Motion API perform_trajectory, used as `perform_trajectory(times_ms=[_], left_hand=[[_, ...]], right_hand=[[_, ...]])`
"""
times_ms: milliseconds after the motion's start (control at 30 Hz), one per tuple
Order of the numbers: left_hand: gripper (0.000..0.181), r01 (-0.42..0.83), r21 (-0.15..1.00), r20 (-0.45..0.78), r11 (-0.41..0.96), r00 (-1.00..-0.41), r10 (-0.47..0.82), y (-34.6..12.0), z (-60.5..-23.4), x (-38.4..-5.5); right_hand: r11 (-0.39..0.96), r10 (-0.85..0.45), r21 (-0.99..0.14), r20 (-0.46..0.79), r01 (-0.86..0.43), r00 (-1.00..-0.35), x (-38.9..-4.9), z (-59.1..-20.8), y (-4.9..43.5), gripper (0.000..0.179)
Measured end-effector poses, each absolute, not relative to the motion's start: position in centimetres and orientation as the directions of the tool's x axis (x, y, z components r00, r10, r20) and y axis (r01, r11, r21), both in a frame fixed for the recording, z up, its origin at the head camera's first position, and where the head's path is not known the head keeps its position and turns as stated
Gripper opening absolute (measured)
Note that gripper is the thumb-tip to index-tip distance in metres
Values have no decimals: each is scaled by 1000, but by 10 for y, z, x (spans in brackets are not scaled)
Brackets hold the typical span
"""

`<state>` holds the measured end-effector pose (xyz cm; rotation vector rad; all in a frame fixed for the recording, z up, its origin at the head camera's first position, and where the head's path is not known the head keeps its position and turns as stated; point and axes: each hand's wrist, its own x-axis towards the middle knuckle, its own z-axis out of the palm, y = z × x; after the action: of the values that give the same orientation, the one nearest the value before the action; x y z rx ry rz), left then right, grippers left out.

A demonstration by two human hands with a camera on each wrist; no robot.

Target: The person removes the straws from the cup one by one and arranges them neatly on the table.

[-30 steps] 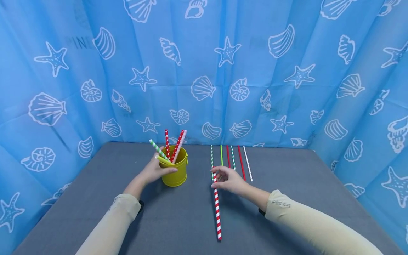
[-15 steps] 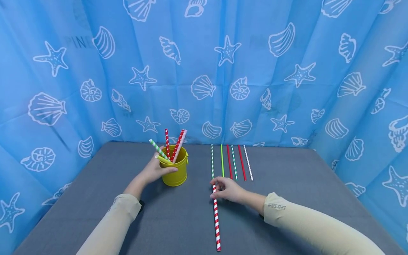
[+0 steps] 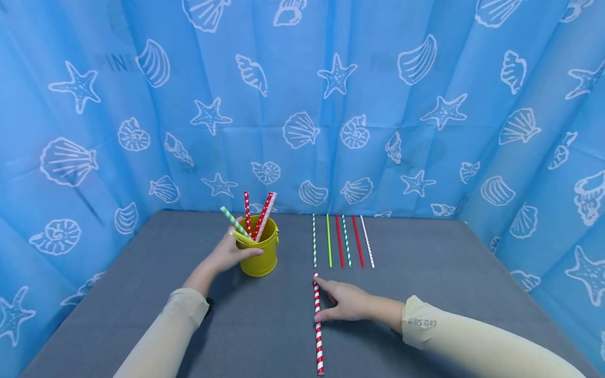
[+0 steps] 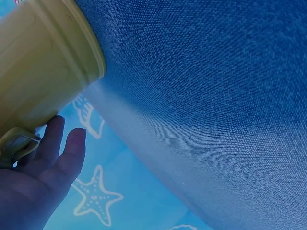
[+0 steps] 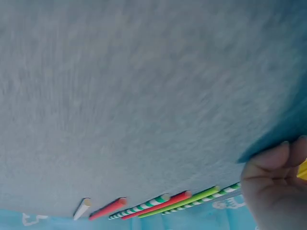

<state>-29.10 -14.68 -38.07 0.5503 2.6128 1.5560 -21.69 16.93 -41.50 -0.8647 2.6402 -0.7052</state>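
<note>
My left hand [image 3: 231,253] grips the small yellow bucket [image 3: 264,261], thumb across its near side and fingers round the far side. In the left wrist view the fingers [image 4: 72,151] lie along the bucket [image 4: 43,62] beside its handle ear. Several paper straws lean inside it: green-striped [image 3: 233,220], red dotted [image 3: 247,207], pale pink [image 3: 267,216] and yellow-green [image 3: 242,237]. A red-and-white striped straw [image 3: 319,344] lies lengthwise on the table. My right hand [image 3: 347,302] touches it, index finger near its far end and thumb lower down, the two spread apart.
Beyond the right hand several straws lie in a row: green-striped [image 3: 314,241], lime green [image 3: 329,244], red [image 3: 340,244], another green-striped straw [image 3: 347,244], another red straw [image 3: 358,244], and a white dotted one [image 3: 367,244]. A blue seashell curtain [image 3: 302,173] borders the grey table [image 3: 425,273].
The right hand has drawn the red-and-white straw toward the near edge and spread its finger and thumb apart along it. The left hand stays at the bucket.
</note>
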Motion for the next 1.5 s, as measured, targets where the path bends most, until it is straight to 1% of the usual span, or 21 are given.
perform_trajectory(times_ms=[100,200,467,667,733,933,1133,1333,1500], left_hand=[[102,276,860,138,428,-935,325,-148,-380,-291],[101,277,862,139,424,-934,328,-148,-380,-291],[101,283,861,142,423,-932,333,-146,-380,-291],[101,281,848,139,449,-936,323,-148,-381,-293],[101,281,851,140,444,-936,323,-148,-382,-294],[101,288,855,147,430,-932,331,-147,-384,-294],[102,266,857,128,442,-940,317,-146,-384,-293],[99,303,861,169,409,-928,331,-147,-386,-294],[99,313,859,180,405,-926,333,-146,-387,-296]], right_hand=[[745,-606,-444,-140,-497,-783,-213,-415,166,94],[764,-595,-413,-150,-496,-790,-213,-417,165,97],[770,-591,-394,-144,-502,-794,-211,-419,165,97],[765,-590,-413,-143,-494,-794,-212,-417,164,97],[756,-592,-444,-149,-481,-792,-213,-416,164,97],[680,-572,-631,-137,-375,-808,-223,-404,164,95],[616,-543,-707,-59,-349,-838,-241,-384,157,90],[529,-451,-798,23,-288,-892,-266,-373,139,80],[450,-352,-866,53,-218,-935,-281,-363,121,75]])
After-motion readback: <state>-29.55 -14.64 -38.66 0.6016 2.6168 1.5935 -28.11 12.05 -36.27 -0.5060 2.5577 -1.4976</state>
